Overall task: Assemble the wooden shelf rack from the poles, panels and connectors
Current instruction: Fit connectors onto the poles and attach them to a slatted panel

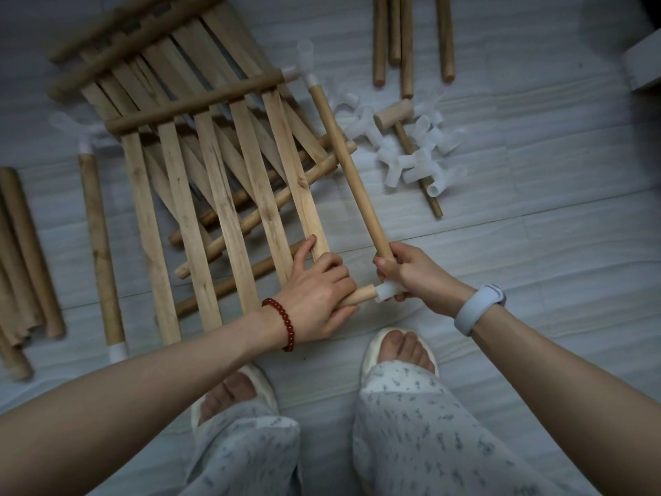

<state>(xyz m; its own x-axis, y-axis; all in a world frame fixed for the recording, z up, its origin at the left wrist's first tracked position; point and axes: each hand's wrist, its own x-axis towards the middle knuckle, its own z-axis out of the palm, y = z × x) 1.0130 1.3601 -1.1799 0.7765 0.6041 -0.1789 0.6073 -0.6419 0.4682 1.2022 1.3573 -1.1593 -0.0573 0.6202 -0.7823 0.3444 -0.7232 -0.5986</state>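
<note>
Your right hand [411,277] grips the translucent plastic corner connector [388,291] together with the foot of the upright side pole [352,173], whose long axis runs away from you toward the far connector [305,62]. Your left hand [318,291] grasps the panel's round end rail [359,296], axis crosswise, its smooth tip just left of the socket. Slatted panel [200,180] lies on the floor, grain rough.

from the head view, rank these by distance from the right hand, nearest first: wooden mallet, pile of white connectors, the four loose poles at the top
From the right hand:
1. Pile of white connectors, up and right of the hand.
2. Wooden mallet, lying on that pile, head a little farther up.
3. Four loose poles, top of the frame.
</note>
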